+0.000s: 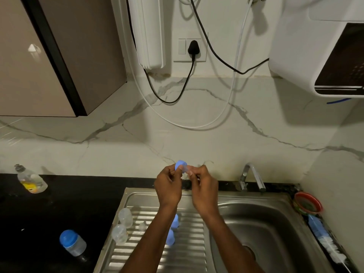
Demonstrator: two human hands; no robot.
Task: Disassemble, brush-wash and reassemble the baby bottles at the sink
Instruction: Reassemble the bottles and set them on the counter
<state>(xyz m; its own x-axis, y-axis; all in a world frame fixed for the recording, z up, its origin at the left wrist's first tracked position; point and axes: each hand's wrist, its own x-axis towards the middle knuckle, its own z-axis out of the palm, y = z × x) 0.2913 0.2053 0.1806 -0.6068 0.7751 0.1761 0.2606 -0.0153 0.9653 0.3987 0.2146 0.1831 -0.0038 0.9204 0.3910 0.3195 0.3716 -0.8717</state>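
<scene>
Above the back edge of the sink, my left hand pinches a small blue bottle ring. My right hand holds a clear teat at the ring's open end; most of the teat is hidden by fingers. On the ribbed drainboard lie two clear bottle bodies, a small clear part and two blue caps, partly hidden by my left forearm. An assembled bottle with a blue cap stands on the black counter.
A steel sink basin lies right of the drainboard, with the tap behind it. A blue and white bottle brush lies along the sink's right edge, near a red-rimmed strainer. A dish soap bottle stands far left.
</scene>
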